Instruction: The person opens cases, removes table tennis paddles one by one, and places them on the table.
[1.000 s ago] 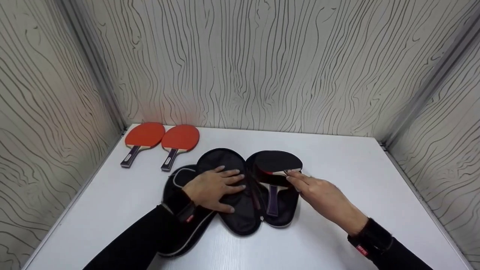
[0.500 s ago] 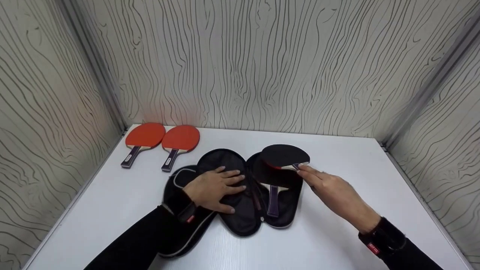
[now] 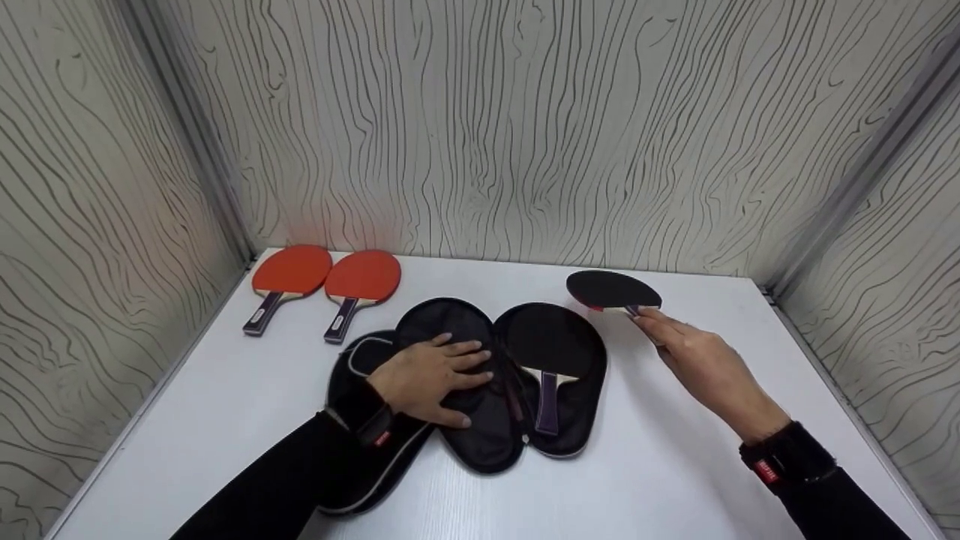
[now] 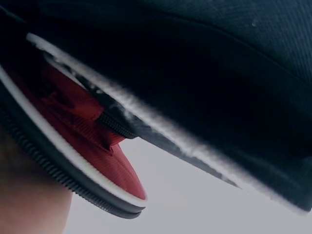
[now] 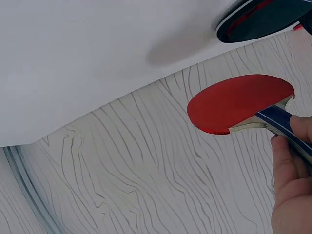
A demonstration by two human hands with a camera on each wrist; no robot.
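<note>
An open black paddle case lies on the white table. My left hand rests flat on the case's left half, fingers straight. A paddle with its black face up lies in the case's right half. My right hand pinches the handle of another paddle, black on top, held above the table right of the case. The right wrist view shows that paddle's red underside and blue handle in my fingers. The left wrist view shows only the case's edge and red lining.
Two red paddles lie side by side at the table's back left. Patterned walls close in on the table at the back and both sides. A second black case lies under the open one.
My right hand has lifted the upper paddle out of the case and carried it to the right and back. The paddle beneath it is now uncovered. The left hand has stayed put.
</note>
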